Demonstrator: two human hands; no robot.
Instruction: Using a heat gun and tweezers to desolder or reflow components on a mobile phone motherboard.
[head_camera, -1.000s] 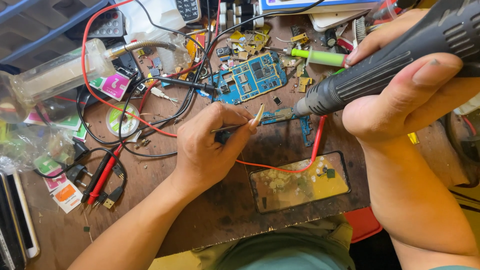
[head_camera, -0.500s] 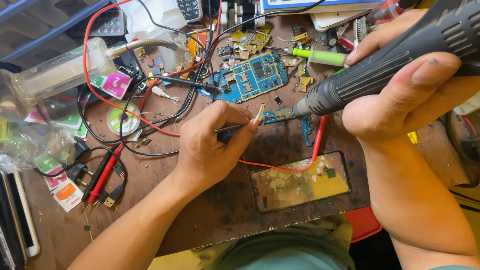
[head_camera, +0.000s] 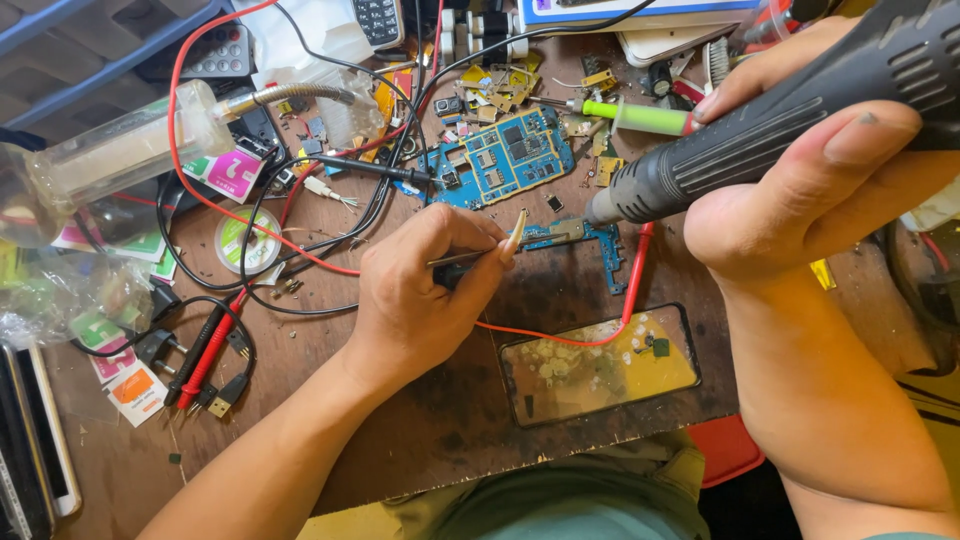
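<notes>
My right hand (head_camera: 800, 175) grips a thick dark hot-air tool handle (head_camera: 760, 130), its metal nozzle pointing down-left at a small blue circuit board (head_camera: 585, 240) on the wooden bench. My left hand (head_camera: 425, 295) pinches thin metal tweezers (head_camera: 475, 257) whose tips reach the left end of that small board. Just behind it lies a larger blue circuit board (head_camera: 500, 160). A phone frame with a yellowish inside (head_camera: 600, 365) rests near the bench's front edge, between my two arms.
Red and black wires (head_camera: 300, 250) snake over the bench. A green-handled screwdriver (head_camera: 640, 117) lies behind the boards. Test probes (head_camera: 205, 355) and a solder reel (head_camera: 248, 240) sit at left, next to a clear bottle (head_camera: 120, 150), remotes (head_camera: 215, 55) and plastic bags.
</notes>
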